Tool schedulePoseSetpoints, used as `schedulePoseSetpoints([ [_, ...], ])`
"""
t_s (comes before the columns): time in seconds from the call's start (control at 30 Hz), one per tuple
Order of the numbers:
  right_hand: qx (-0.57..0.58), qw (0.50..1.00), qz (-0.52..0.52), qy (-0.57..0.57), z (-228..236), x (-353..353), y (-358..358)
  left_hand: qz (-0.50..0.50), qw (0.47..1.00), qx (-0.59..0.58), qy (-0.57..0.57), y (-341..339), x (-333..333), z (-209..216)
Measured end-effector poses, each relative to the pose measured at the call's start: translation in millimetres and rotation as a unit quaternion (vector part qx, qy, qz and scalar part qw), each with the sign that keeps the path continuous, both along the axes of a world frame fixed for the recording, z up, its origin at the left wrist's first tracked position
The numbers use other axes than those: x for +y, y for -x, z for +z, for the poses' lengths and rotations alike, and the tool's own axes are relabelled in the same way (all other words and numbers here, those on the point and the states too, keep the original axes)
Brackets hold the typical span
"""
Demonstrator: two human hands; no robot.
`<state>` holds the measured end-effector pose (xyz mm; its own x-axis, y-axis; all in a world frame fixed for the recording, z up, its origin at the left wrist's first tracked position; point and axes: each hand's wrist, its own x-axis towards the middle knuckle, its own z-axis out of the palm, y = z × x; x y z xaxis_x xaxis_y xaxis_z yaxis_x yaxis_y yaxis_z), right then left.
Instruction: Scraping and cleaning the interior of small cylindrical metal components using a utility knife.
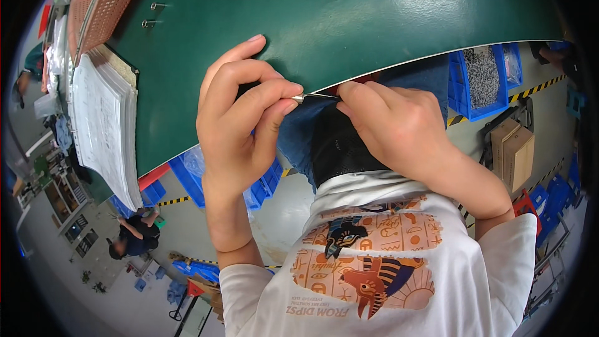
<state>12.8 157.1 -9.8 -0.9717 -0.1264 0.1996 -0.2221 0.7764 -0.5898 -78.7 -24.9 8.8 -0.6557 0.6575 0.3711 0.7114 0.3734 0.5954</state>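
At the counter's edge, the left hand pinches a metal piece, the right hand a thin rod. Work seems unfinished.

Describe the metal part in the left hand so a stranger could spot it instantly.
Follow the near edge of the green table to where the two hands meet. The left hand pinches the part, small and silvery, with a thin rod running from it toward the right hand. Unlike the two metal pieces lying on the table at upper left, it is held.
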Motion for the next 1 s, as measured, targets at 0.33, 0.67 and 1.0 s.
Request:
schedulePoseSetpoints([
  [0.33,-0.045,0.994,-0.025,0.100,0.5,-10.2,0.5,0.008,0.999,0.034,-0.027,-4.3,2.3,-3.8],
  [0.67,-0.196,0.932,-0.014,0.306,3.3,-13.5,-0.8,0.028,0.997,0.054,-0.040,-9.2,4.1,-7.1],
  [1.0,-0.076,0.987,-0.014,0.141,5.5,-4.4,3.2,0.023,0.998,0.046,-0.043,-7.5,1.7,-8.5],
])
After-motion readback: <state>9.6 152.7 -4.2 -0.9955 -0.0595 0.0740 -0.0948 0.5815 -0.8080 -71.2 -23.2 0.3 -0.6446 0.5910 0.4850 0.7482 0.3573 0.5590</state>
